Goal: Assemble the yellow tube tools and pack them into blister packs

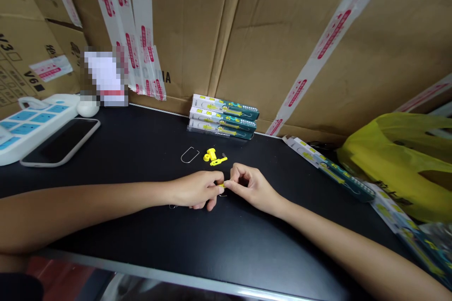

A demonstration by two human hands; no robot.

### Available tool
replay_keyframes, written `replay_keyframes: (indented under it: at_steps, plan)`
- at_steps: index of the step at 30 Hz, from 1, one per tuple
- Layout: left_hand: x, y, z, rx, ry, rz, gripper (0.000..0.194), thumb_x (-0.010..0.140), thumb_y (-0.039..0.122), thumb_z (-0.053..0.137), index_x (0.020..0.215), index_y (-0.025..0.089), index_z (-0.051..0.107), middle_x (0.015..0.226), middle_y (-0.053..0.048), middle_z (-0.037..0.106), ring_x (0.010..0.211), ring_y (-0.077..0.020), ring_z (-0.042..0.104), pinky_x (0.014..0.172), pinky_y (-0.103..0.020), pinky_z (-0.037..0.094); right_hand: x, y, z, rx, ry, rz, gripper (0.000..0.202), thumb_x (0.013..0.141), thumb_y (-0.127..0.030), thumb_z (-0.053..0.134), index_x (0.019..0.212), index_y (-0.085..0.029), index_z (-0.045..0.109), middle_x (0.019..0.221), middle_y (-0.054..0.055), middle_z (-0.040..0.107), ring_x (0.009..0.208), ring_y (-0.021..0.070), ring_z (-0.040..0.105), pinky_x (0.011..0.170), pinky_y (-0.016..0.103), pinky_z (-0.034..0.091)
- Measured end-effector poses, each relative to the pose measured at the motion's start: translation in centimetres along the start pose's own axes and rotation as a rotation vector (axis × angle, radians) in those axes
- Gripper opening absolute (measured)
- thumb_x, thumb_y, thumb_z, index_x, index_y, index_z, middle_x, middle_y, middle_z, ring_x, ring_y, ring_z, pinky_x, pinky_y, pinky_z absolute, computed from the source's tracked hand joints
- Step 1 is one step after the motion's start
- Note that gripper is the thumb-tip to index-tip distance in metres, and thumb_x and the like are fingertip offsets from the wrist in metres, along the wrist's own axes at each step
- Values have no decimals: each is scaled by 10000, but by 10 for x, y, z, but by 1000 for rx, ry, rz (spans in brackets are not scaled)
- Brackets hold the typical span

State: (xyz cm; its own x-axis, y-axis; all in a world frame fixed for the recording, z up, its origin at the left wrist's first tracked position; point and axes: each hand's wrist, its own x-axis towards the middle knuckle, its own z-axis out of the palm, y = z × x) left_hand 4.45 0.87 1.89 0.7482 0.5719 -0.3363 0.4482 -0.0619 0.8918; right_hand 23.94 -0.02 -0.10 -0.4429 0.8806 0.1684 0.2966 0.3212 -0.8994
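Note:
Above the middle of the black table, my left hand pinches a small yellow plastic part, most of it hidden by the fingers. The fingertips of my right hand are closed together at the part's right end; whatever they hold is too small to make out. A bit of bent wire shows just below the fingers, and a wire loop pokes out under my left wrist. Just beyond my hands lie a yellow cap, a yellow ring, a flat yellow piece, a small spring and a bent wire bail.
Printed boxes are stacked against the cardboard wall. More such boxes lie at the right beside a yellow plastic bag. A phone and a white power strip are at the left.

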Motion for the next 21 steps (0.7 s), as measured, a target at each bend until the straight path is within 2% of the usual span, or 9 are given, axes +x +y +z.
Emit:
replay_keyframes:
  at_steps: [6,11,15,21]
  plan:
    - [0,1,1,7,38,15,173,922,318,367,795,201,359,577,70,527,332,-39,376,308,-142,262,7,2,-9,108,-74,69,375,750,-450,697,659,-179,455,591,-48,475,533,77,406,513,221,334]
    - [-4,3,-3,50,30,27,185,925,335,359,805,195,380,595,71,501,356,-40,389,323,-146,267,11,0,-20,129,-278,129,305,770,-398,691,739,-158,506,636,-39,525,536,67,464,517,207,360]
    - [-6,4,-5,91,11,36,193,926,344,359,810,194,394,606,68,502,370,-41,388,344,-153,280,8,-4,-24,84,-353,143,269,823,-382,637,765,-155,503,651,-35,524,564,72,467,549,211,369]
    - [-7,6,-4,153,21,63,200,925,346,356,806,191,396,608,58,504,377,-46,393,353,-162,292,6,-11,-24,-49,-430,90,287,878,-409,557,748,-157,513,645,-24,532,602,91,456,588,221,363]
